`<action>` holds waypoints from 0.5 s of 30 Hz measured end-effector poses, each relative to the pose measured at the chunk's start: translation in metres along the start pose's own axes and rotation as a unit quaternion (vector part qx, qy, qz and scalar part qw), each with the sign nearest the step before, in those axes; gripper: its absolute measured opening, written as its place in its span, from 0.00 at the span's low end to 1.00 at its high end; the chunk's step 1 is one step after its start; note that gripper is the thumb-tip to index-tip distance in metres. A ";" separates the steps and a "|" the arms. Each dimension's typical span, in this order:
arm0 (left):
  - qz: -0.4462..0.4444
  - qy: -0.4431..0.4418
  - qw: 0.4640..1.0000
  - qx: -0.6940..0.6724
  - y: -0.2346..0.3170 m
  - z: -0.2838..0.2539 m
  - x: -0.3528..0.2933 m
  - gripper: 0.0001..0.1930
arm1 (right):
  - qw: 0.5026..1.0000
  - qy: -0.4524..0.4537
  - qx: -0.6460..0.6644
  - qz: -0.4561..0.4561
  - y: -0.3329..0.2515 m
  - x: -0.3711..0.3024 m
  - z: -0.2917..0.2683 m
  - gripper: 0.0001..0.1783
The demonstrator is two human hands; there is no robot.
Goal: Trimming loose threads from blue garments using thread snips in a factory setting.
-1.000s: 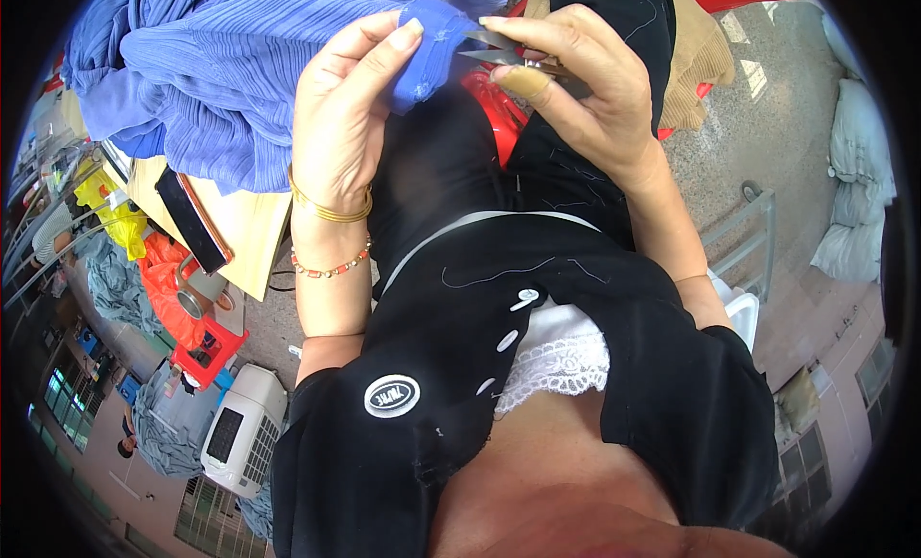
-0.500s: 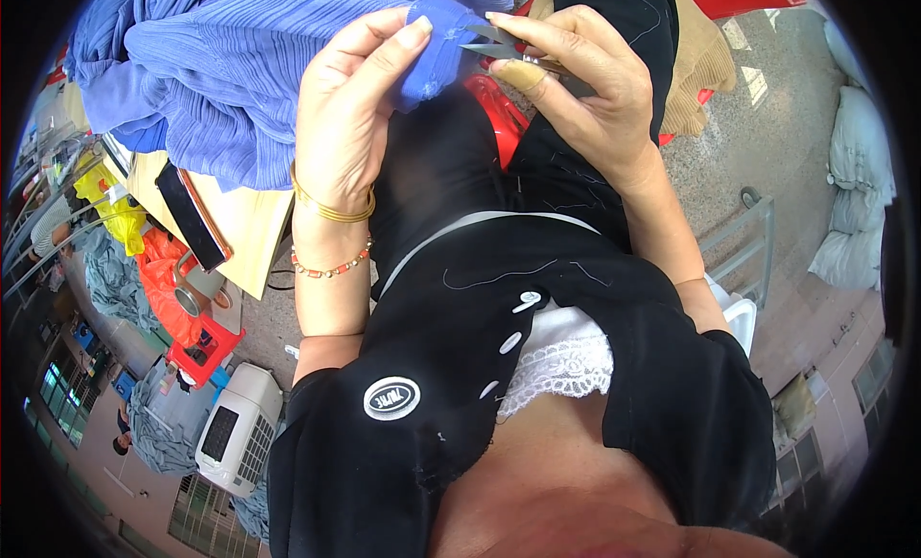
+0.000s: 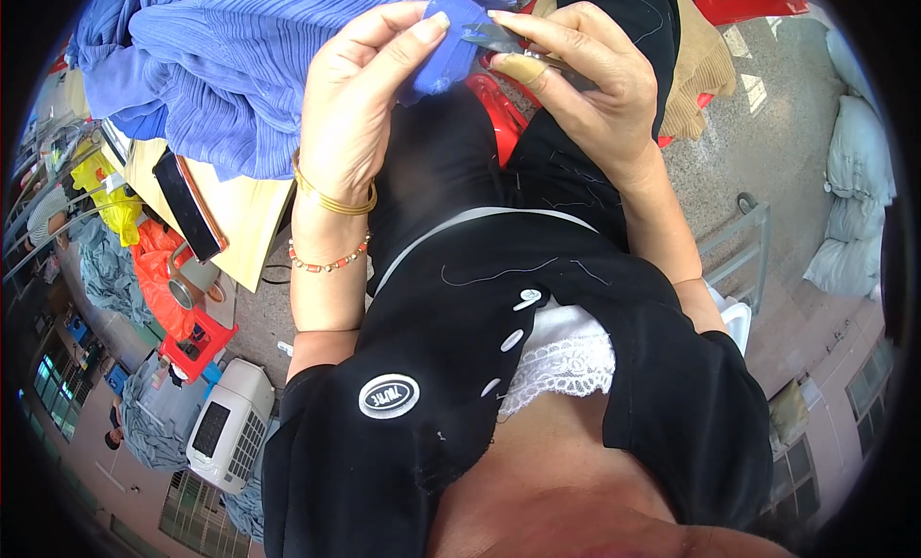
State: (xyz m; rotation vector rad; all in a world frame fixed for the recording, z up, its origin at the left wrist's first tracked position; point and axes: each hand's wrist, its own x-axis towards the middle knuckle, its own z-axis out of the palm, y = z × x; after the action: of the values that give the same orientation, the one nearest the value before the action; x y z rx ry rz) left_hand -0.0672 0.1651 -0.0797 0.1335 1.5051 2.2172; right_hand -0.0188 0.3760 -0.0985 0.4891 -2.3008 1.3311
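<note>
A blue ribbed knit garment (image 3: pixel 225 78) lies heaped at the upper left, and a piece of blue fabric (image 3: pixel 449 45) is raised at the top middle. My left hand (image 3: pixel 355 97) is closed on this piece, its thumb and fingers pinching the edge. In my right hand (image 3: pixel 600 93) is a small pair of thread snips (image 3: pixel 499 40), held between thumb and fingers. The blade tips are against the fabric, close beside my left fingertips. A tan wrap covers part of my right thumb. The snips' rear part is hidden in my palm.
A dark phone (image 3: pixel 189 208) lies on a pale wooden board (image 3: pixel 254 227) at the left. Below are a metal cup (image 3: pixel 189 284), a red stool (image 3: pixel 199 345) and a white air cooler (image 3: pixel 230 426). Tan knit fabric (image 3: pixel 705 69) hangs at the upper right; white sacks (image 3: pixel 859 155) stand against the right side.
The snips' blades, spread apart before, are now closer together and lie over the fabric. My left hand and the fabric have shifted slightly right. The right hand stays nearly in place.
</note>
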 end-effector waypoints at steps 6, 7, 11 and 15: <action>0.006 -0.003 1.000 0.008 -0.002 -0.001 0.000 0.11 | 0.999 0.000 -0.032 -0.002 -0.004 0.000 -0.001 0.21; 0.006 0.002 1.000 0.010 -0.003 -0.001 0.000 0.11 | 0.999 0.002 -0.047 -0.005 -0.004 0.000 -0.001 0.21; 0.012 -0.011 0.999 0.034 -0.005 -0.005 0.001 0.12 | 0.997 -0.017 -0.069 -0.032 0.002 0.000 -0.004 0.20; -0.018 0.014 0.999 0.040 -0.007 -0.011 0.002 0.12 | 1.000 -0.001 -0.004 -0.016 0.002 0.002 -0.001 0.18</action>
State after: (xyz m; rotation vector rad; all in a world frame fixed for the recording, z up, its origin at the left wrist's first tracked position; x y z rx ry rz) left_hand -0.0701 0.1589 -0.0910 0.0994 1.6009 2.1397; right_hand -0.0213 0.3778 -0.0977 0.5226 -2.2907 1.3065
